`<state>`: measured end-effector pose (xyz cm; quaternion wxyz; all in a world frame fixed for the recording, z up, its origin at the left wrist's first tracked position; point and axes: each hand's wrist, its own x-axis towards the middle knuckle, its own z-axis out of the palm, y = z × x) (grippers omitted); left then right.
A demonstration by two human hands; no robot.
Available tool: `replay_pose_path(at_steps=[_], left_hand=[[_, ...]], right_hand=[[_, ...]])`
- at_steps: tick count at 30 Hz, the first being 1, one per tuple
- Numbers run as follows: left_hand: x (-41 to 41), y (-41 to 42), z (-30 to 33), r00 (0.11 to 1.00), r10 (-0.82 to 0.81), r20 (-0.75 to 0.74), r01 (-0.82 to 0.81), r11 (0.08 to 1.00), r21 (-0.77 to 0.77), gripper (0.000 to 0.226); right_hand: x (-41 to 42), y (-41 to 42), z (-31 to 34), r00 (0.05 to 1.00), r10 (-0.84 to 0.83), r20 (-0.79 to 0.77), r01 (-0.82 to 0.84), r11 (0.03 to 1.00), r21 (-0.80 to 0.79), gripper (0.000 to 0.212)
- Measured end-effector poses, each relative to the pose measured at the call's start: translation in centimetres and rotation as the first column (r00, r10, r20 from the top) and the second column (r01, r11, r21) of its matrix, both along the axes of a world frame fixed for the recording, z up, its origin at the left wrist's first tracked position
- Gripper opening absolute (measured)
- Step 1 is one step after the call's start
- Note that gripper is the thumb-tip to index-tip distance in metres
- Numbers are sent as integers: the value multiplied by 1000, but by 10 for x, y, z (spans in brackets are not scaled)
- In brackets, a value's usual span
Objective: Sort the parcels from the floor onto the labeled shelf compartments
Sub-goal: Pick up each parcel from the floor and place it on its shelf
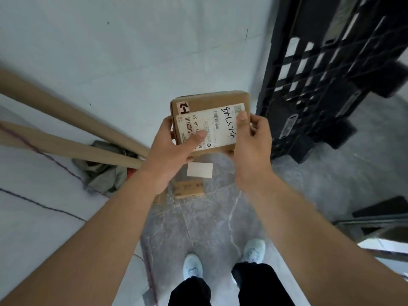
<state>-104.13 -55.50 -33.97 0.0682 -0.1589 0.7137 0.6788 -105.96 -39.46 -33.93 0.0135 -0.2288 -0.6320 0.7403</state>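
our pale sneakers (193, 265) down on the grey tile floor (212, 221), a small parcel (189, 188) lying flat ahead of them, then our left hand (169, 155) and right hand (251, 146) both wrapped round a cardboard parcel (209, 111) held up off the floor, thumbs pressed on its white label (218, 127), black plastic pallet (331, 74) leaning at the right, cardboard tubes (66, 133) off to the left
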Motion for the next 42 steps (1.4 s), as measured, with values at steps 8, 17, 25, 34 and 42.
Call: replay_pose_path(at_steps=[8,17,25,34,42], left_hand=[[56,35,119,982,-64,-179,78,994,75,74],[132,89,252,889,-107,-444,74,993,-93,92],[160,137,320,804,-28,-594,8,999,-37,49],[146,158,358,710,-240,-663,173,971,-166,57],[134,193,380,593,-319,-739,310,938,-156,44]], right_hand=[[63,52,100,987,108,-120,-68,953,295,55],[153,131,224,824,287,-489,-24,880,475,41],[182,158,302,795,151,-588,94,927,364,25],[181,187,342,821,270,-503,209,677,706,17],[189,229,366,812,218,-541,362,539,761,21]])
